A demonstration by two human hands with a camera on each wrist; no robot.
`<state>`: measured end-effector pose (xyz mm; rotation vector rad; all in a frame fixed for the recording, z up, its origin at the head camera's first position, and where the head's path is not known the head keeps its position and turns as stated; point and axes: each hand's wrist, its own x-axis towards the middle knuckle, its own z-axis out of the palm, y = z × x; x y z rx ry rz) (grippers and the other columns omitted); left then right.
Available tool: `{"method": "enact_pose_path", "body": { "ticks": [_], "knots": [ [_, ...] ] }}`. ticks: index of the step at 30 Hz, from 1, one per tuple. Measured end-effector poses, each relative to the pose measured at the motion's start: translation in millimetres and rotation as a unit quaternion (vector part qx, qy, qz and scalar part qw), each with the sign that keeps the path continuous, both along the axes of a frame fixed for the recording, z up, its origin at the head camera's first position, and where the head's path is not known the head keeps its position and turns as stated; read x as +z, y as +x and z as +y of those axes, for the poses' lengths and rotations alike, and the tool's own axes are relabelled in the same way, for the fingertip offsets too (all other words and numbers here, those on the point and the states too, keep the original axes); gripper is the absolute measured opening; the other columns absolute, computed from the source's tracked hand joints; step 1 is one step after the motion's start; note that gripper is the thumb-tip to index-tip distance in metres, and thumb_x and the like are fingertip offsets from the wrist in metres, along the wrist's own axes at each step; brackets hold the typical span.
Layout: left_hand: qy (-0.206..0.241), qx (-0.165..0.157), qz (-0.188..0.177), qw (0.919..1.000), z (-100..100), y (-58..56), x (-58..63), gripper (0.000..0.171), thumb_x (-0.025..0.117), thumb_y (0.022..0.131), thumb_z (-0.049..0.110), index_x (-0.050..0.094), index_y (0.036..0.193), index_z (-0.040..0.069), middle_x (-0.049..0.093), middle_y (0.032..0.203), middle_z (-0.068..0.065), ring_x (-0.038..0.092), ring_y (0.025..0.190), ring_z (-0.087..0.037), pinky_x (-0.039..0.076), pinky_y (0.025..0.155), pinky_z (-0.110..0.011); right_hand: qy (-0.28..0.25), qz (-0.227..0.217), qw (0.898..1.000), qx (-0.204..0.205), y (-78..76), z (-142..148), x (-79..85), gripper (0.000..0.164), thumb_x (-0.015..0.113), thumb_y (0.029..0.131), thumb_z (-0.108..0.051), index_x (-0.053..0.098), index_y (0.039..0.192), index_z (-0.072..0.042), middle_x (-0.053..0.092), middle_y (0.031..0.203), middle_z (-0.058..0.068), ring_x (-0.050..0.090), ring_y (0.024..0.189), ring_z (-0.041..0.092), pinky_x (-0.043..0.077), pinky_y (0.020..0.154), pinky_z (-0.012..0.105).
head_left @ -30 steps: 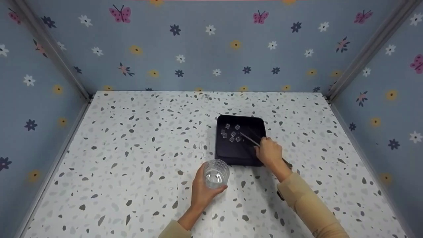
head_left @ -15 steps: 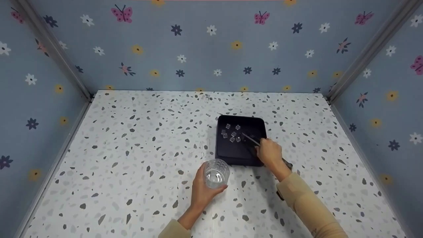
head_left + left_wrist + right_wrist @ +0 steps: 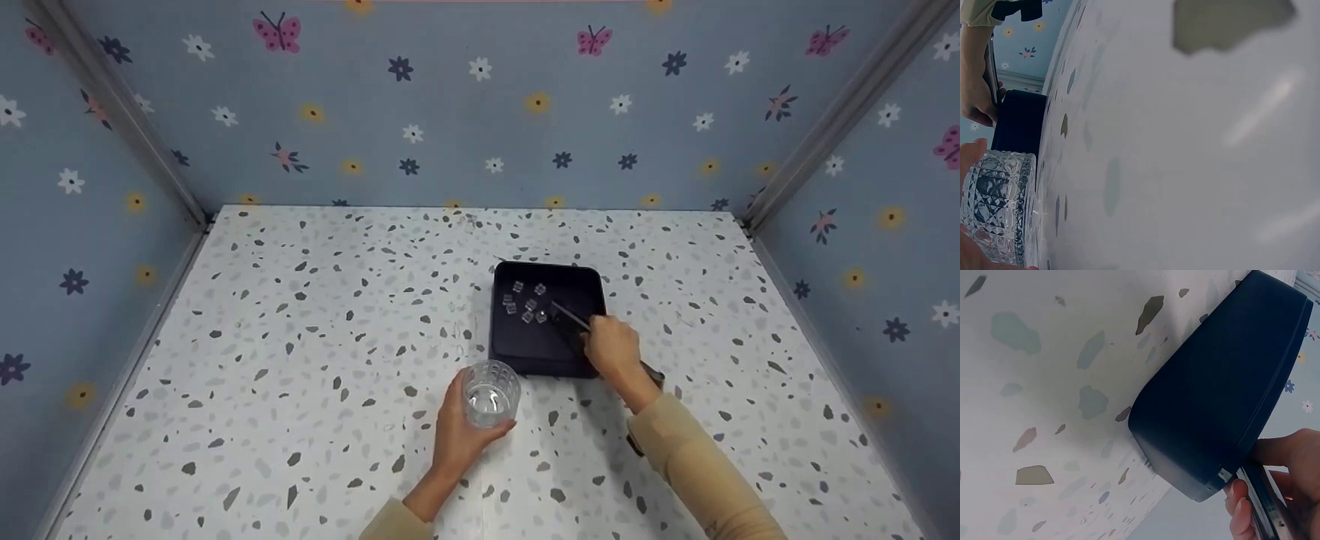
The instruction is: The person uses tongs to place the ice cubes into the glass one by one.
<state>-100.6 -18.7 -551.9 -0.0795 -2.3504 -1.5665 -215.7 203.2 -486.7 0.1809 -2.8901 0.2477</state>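
In the head view my left hand (image 3: 459,442) grips a clear drinking glass (image 3: 491,394), thumb on its near right side and fingers around its left. Its cut-pattern wall (image 3: 999,202) fills the lower left of the left wrist view, standing on the table. My right hand (image 3: 615,352) holds metal tongs (image 3: 571,316) over the right rim of a dark tray (image 3: 525,343). Their tips reach down inside, just right of several clear ice-like cubes (image 3: 530,305). The right wrist view has the tongs' handle (image 3: 1264,503) between thumb and fingers; the tray wall hides their tips.
The white speckled table (image 3: 322,337) spreads around the tray and glass. A blue wall (image 3: 480,105) with flowers and butterflies stands at the back, with side walls left and right. The glass stands close to the tray's near left corner.
The tongs' tips have shifted slightly to the right inside the tray, and their arms look closer together. My left hand and the glass stay in place.
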Motion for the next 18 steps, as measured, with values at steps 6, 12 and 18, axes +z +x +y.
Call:
{"method": "enact_pose_path", "body": {
  "ticks": [6,12,18],
  "knots": [
    [-0.005,-0.004,-0.008,1.0000,-0.2,2.4,1.9,0.098,0.083,0.056,0.033,0.032,0.130,-0.005,0.043,0.126,-0.020,0.042,0.114,-0.032,0.035,0.094,-0.043,-0.009,-0.002,1.000,-0.003,-0.3,0.1,-1.0,0.014,0.069,0.074,-0.012,0.063,0.072,0.000,0.061,0.068,0.019,0.058,0.059,0.038,0.045,0.049,0.048],
    [-0.008,-0.003,-0.004,1.0000,0.1,2.6,2.2,0.097,0.083,0.055,0.030,0.032,0.130,-0.004,0.045,0.125,-0.018,0.044,0.113,-0.030,0.035,0.094,-0.041,-0.014,0.002,1.000,0.001,1.0,1.7,-2.8,0.013,0.068,0.075,-0.012,0.062,0.071,-0.001,0.061,0.069,0.018,0.057,0.060,0.037,0.044,0.051,0.049],
    [0.003,-0.003,-0.006,1.0000,0.6,2.0,2.3,0.097,0.084,0.054,0.027,0.033,0.131,-0.003,0.045,0.125,-0.016,0.044,0.114,-0.028,0.035,0.095,-0.039,-0.029,0.010,1.000,0.006,3.1,4.6,-0.1,0.012,0.067,0.076,-0.012,0.063,0.074,-0.001,0.062,0.070,0.017,0.058,0.063,0.037,0.045,0.052,0.048]
  ]
}}
